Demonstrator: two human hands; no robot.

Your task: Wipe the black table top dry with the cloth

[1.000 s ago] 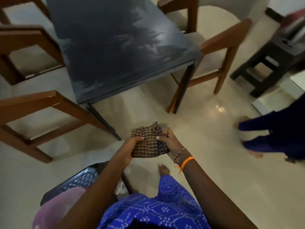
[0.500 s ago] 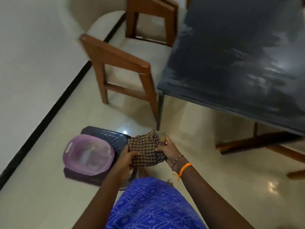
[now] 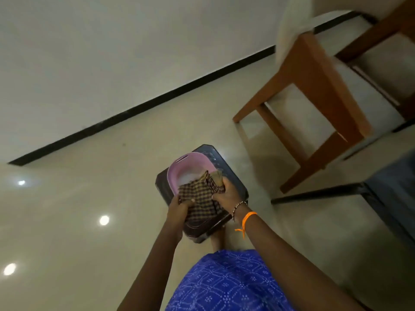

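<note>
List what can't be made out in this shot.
- Table, head view: the right edge cuts it to a corner; whether the top is wet cannot be told.
- Basin: the cloth covers its near half; contents unclear.
- Stool: mostly hidden under basin, cloth and both hands.
- Left hand and right hand: fingertips buried in cloth folds.
- Chair: motion blur, top cut off.

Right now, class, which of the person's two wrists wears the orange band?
The right hand's wrist: an orange band and a beaded bracelet circle it. The left hand's wrist is bare. Both hands grip the checked cloth.
</note>
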